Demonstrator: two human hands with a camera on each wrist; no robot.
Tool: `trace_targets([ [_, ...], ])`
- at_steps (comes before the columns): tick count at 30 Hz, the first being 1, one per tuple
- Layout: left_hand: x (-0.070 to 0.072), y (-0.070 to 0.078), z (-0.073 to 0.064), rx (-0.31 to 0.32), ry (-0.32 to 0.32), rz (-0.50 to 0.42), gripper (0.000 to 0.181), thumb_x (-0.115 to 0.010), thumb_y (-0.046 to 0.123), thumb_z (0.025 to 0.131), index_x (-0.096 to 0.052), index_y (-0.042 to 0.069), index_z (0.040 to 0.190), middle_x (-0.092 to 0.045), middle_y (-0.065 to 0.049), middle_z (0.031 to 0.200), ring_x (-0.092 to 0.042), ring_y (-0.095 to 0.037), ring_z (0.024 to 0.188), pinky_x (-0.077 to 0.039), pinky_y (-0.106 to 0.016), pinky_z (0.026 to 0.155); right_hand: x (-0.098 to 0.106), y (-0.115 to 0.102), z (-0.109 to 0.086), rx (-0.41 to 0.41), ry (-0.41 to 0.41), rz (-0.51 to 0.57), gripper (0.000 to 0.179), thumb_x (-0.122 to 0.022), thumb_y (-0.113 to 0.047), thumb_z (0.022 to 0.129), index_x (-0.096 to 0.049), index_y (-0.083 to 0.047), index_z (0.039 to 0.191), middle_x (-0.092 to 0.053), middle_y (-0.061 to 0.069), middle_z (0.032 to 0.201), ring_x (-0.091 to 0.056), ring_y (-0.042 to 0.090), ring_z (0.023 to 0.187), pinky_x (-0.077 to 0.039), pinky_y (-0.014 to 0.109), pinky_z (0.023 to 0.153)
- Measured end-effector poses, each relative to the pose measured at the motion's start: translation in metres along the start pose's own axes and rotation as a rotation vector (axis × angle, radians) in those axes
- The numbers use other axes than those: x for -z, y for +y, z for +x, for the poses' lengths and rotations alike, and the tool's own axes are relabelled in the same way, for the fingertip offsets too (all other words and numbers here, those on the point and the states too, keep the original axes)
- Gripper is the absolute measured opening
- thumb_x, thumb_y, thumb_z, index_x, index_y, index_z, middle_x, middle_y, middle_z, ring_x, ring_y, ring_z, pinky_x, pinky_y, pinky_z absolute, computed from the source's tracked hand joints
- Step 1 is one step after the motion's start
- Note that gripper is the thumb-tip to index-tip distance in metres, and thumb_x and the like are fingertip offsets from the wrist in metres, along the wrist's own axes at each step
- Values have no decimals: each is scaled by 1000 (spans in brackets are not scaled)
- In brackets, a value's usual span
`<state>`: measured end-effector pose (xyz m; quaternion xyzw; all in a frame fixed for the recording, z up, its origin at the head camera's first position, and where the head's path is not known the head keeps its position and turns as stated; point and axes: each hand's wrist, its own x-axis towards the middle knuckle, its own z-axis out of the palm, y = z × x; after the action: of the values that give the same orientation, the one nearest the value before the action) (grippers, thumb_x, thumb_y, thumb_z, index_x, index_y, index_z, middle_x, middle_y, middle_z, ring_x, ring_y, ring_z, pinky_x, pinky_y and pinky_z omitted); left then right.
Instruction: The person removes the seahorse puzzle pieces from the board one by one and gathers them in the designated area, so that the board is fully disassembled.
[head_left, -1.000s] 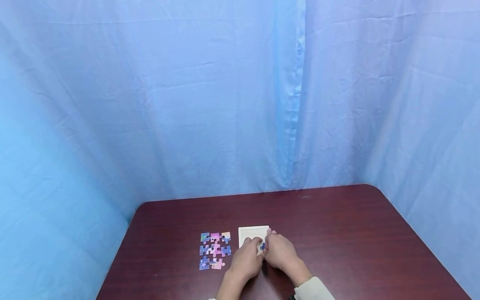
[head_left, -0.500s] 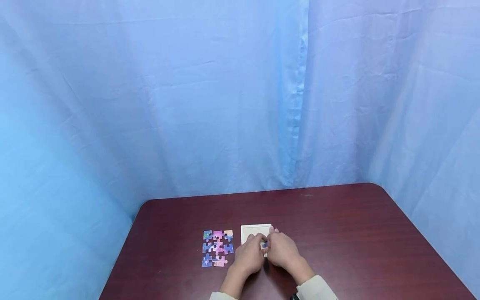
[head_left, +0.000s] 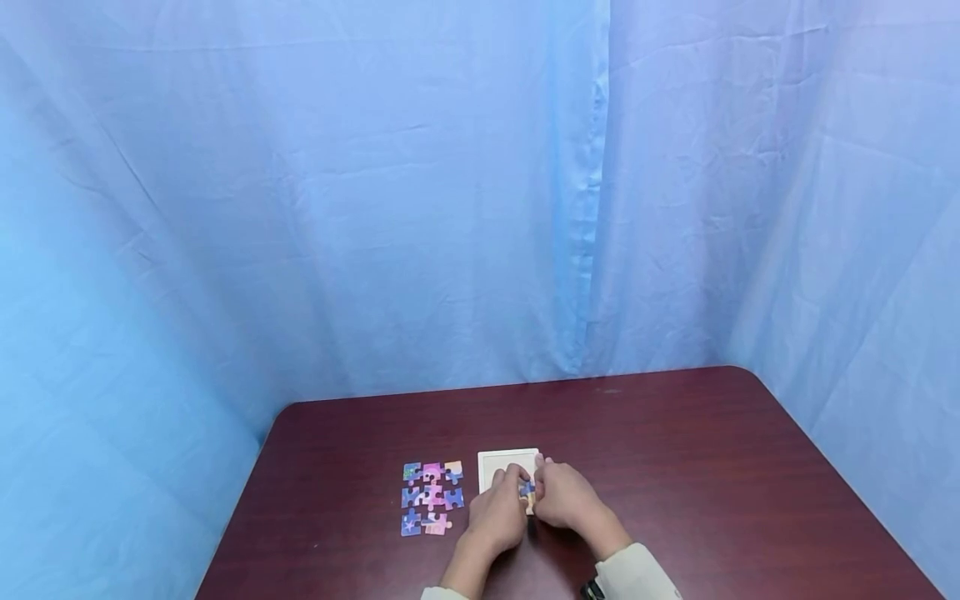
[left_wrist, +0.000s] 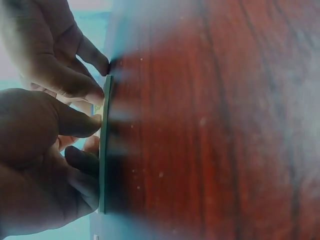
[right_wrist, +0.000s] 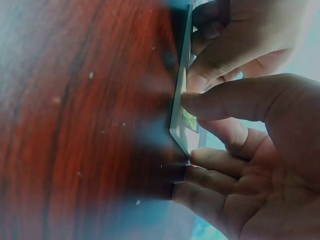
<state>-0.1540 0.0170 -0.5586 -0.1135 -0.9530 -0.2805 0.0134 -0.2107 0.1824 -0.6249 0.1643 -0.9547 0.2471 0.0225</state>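
Note:
The white puzzle tray [head_left: 508, 455] lies on the table, its near side covered by both hands. Blue and yellow puzzle pieces [head_left: 528, 498] show in its near right corner, between the hands. My left hand [head_left: 498, 510] grips the tray from the left, fingers bent over its near edge and the thumb at the rim in the left wrist view. My right hand [head_left: 566, 497] has its thumb [right_wrist: 192, 103] and bent index finger at a piece with a green patch [right_wrist: 189, 120]. Its other fingers [right_wrist: 210, 177] reach past the tray's corner. The hands hide part of the pieces.
Left of the tray several loose puzzle pieces [head_left: 432, 497] in blue, pink and orange lie in rows. The dark red wooden table [head_left: 675, 467] stretches out around them. Pale blue curtains [head_left: 375, 250] hang behind and on both sides.
The hands have stayed at the tray's near right corner. They have drawn slightly apart, so more of the blue and yellow pieces shows between them. The loose pieces stay put.

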Motion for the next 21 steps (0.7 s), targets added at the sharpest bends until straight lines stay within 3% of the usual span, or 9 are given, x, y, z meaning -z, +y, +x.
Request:
trace_targets([
  [8, 3, -5, 4, 75, 42, -152, 35, -80, 9, 84, -55, 14, 107, -56, -3, 93, -56, -18, 73, -44, -36, 64, 35, -31, -12, 53, 12, 75, 26, -67, -4, 64, -48, -20, 59, -50, -8, 54, -46, 12, 57, -33, 30, 51],
  [13, 5, -6, 5, 82, 86, -196, 34, -79, 6, 84, -51, 14, 101, -57, 2, 79, -52, -13, 68, -41, -33, 60, 61, -59, -19, -30, -48, 111, 24, -68, 1, 66, -51, -15, 59, -55, -3, 56, -49, 15, 59, -39, 30, 56],
  [17, 8, -6, 5, 86, 92, -219, 33, -78, 4, 85, -52, 13, 103, -55, 4, 70, -49, -11, 62, -38, -31, 57, 52, -50, -16, -8, -43, 86, 24, -69, -2, 67, -52, -18, 59, -63, -2, 62, -52, 13, 62, -41, 31, 57],
  [21, 16, -6, 2, 85, 94, -253, 32, -80, 4, 85, -57, 13, 106, -66, 3, 73, -55, -10, 63, -41, -30, 57, 43, -40, -13, 17, -26, 71, 24, -69, -6, 66, -52, -21, 59, -62, -4, 61, -50, 12, 59, -40, 31, 55],
])
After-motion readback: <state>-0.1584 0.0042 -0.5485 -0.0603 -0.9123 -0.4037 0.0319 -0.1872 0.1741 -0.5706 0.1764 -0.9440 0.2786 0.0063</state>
